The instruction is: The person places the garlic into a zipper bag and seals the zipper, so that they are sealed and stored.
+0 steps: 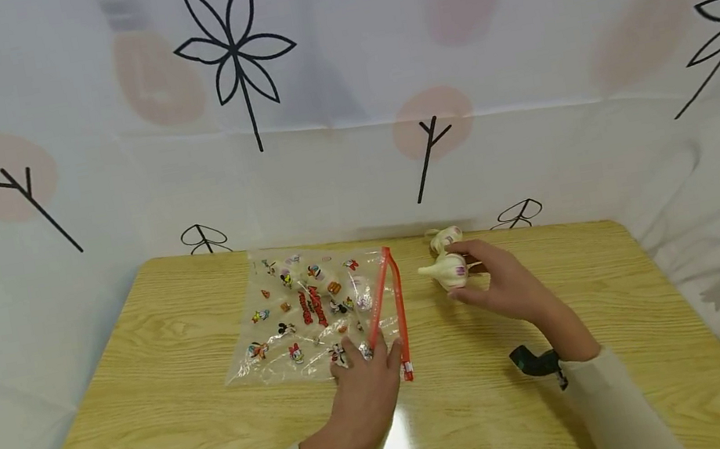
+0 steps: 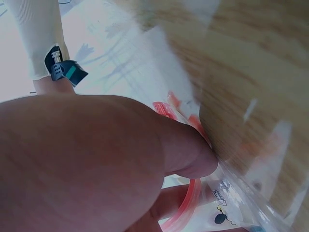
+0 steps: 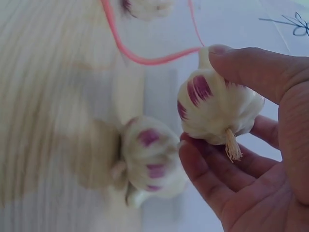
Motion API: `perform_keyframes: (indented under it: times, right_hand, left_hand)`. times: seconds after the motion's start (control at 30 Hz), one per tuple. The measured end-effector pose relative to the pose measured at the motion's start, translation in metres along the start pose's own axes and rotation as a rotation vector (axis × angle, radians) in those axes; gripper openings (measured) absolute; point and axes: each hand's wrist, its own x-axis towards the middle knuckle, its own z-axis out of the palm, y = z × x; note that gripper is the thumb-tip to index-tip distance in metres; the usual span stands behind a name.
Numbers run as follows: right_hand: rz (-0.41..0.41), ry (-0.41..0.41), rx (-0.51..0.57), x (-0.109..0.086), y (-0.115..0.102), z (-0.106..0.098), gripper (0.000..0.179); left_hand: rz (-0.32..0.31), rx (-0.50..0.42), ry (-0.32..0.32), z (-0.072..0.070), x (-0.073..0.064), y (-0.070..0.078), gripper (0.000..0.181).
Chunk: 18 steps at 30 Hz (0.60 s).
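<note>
A clear zip bag point(image 1: 314, 335) printed with small cartoon figures lies flat, its red zip strip point(image 1: 400, 305) parted at the right side. My left hand point(image 1: 365, 406) holds the bag near its lower right corner; in the left wrist view the thumb point(image 2: 193, 154) and a finger sit on either side of the red strip. My right hand point(image 1: 513, 286) grips a white garlic bulb point(image 3: 217, 106) with purple streaks between thumb and fingers, just right of the opening. A second garlic bulb point(image 3: 152, 154) rests on the table behind it.
The wooden table point(image 1: 153, 442) backs onto a white cloth point(image 1: 337, 173) with plant drawings. Beyond the red strip in the right wrist view, a purple-marked garlic bulb point(image 3: 147, 7) is partly cut off. A dark device point(image 1: 533, 361) is strapped at the right wrist.
</note>
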Motion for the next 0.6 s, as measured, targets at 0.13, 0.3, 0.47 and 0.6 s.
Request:
perform_keyframes:
  times: [0.13, 0.3, 0.47, 0.6]
  right_hand:
    - [0.002, -0.001, 0.017, 0.003, -0.002, 0.009, 0.069]
    - [-0.022, 0.0, 0.021, 0.005, -0.006, 0.02, 0.069]
    - [-0.036, 0.022, 0.012, 0.008, -0.008, 0.033, 0.067]
    - [-0.008, 0.053, -0.008, 0.012, -0.01, 0.046, 0.066]
  left_hand:
    - [0.003, -0.004, -0.009, 0.0, 0.0, 0.0, 0.051]
    - [0.002, -0.022, -0.019, -0.001, 0.0, 0.0, 0.051]
    - [0.001, -0.049, -0.048, -0.003, 0.0, -0.001, 0.051]
    - [0.0, -0.052, -0.059, -0.003, 0.001, -0.001, 0.052]
